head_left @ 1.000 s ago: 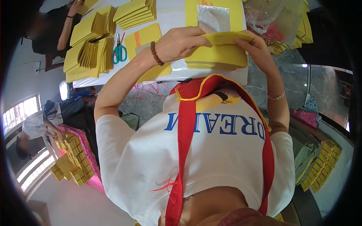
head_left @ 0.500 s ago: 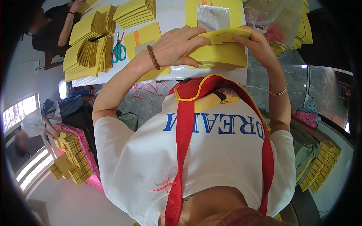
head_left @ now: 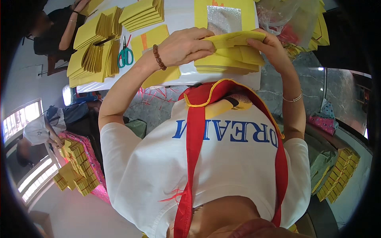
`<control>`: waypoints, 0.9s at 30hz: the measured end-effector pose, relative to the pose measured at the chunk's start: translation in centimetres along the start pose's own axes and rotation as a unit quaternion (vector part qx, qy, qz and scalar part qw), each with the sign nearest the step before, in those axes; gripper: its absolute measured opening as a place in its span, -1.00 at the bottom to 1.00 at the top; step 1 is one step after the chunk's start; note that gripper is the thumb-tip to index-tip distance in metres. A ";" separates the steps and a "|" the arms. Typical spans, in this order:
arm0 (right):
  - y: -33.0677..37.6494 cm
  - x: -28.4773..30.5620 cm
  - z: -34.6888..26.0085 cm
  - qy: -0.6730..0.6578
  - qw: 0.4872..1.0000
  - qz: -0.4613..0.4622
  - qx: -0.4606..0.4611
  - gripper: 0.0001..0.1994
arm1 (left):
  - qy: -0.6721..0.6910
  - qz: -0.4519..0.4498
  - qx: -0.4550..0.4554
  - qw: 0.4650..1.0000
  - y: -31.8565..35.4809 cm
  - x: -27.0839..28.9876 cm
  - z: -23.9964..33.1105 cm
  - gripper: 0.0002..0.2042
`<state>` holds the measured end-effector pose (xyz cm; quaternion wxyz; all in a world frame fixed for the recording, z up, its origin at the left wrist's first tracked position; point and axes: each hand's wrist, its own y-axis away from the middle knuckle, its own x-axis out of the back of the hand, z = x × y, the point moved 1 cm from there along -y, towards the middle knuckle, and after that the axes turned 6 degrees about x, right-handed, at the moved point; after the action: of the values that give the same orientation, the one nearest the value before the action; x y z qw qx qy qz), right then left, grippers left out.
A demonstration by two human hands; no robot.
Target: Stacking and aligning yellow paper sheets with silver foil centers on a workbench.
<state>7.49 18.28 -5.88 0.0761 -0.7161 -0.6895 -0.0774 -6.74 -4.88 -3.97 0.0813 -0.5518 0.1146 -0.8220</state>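
Observation:
At the table's near edge, both my hands hold a folded bundle of yellow paper (head_left: 236, 39) by its ends. My left hand (head_left: 189, 48), with a brown bead bracelet at the wrist, is closed around the left end, fingers curled. The right end is pinched by my right hand (head_left: 272, 45), thumb on the near face and the other fingers behind. Directly below the bundle lies a stack of yellow paper (head_left: 226, 66). Just beyond it is a yellow sheet with a silver foil square (head_left: 224, 19). Yellow sheets (head_left: 154, 35) with an orange strip lie beside my left wrist.
Teal-handled scissors (head_left: 126, 56) lie left of my left forearm. Folded yellow paper stacks (head_left: 93, 59) and another stack (head_left: 141, 15) stand on the white table (head_left: 186, 77). A clear plastic bag (head_left: 283, 20) sits at right. Two other people (head_left: 55, 33) are at the left.
My left thumb has drawn in from the lower stack and the fingers have curled in around the bundle's left end. The bundle's near face has shifted slightly; my right hand barely moved.

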 end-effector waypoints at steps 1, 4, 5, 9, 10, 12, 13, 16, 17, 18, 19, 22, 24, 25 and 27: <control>0.1 0.1 0.2 -0.003 1.000 -0.002 -0.016 -0.81 | 0.011 0.013 -0.005 1.000 0.0 0.0 0.0 -0.82; 0.2 0.2 -0.1 -0.020 1.000 -0.001 -0.013 -0.79 | 0.052 0.013 0.074 0.996 -0.3 0.4 0.3 -0.87; 0.2 0.2 -0.3 -0.033 0.999 0.002 0.006 -0.78 | 0.053 0.014 0.074 0.996 -0.3 0.4 0.3 -0.87; 0.7 0.4 -0.5 -0.097 0.993 -0.015 0.068 -0.75 | 0.091 0.031 0.101 0.990 -0.1 0.3 -0.1 -0.90; 0.9 0.1 -0.7 -0.090 0.995 0.006 0.047 -0.75 | 0.097 0.022 0.114 0.989 -0.1 0.3 -0.2 -0.89; 0.9 -0.3 -0.7 -0.083 0.996 0.026 0.026 -0.75 | 0.113 0.026 0.122 0.986 0.0 0.1 -0.5 -0.88; 0.8 -0.5 -0.4 -0.064 0.997 0.029 0.013 -0.75 | 0.129 0.030 0.129 0.983 0.0 0.0 -0.5 -0.87; 0.7 -0.5 0.1 -0.053 0.998 0.038 -0.007 -0.74 | 0.118 0.038 0.131 0.984 0.0 0.0 -0.6 -0.86; 0.7 -0.5 0.2 -0.061 0.997 0.043 -0.014 -0.74 | 0.118 0.038 0.131 0.984 0.0 -0.1 -0.5 -0.86; 0.6 -0.5 0.4 -0.061 0.997 0.043 -0.014 -0.74 | 0.154 0.065 0.160 0.973 -0.1 -0.2 -0.2 -0.85; 0.6 -0.5 0.6 -0.067 0.997 0.044 -0.009 -0.76 | 0.189 0.092 0.188 0.959 -0.1 -0.2 -0.1 -0.83; 0.7 -0.6 0.6 -0.071 0.997 0.043 -0.005 -0.77 | 0.185 0.027 0.219 0.958 -0.5 0.6 0.3 -0.80; 0.7 -0.6 0.6 -0.070 0.997 0.040 -0.004 -0.77 | 0.195 0.025 0.223 0.955 -0.6 0.5 0.2 -0.79; 0.7 -0.6 0.6 -0.073 0.997 0.033 -0.005 -0.77 | 0.205 0.023 0.226 0.952 -0.6 0.4 0.0 -0.78; 0.7 -0.6 0.6 -0.077 0.997 0.027 -0.005 -0.77 | 0.257 0.014 0.247 0.934 -0.4 0.2 -0.5 -0.78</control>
<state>8.19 17.80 -6.59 0.0211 -0.7384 -0.6736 -0.0237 -7.25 -4.54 -3.88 0.1945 -0.2822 -0.0676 -0.9370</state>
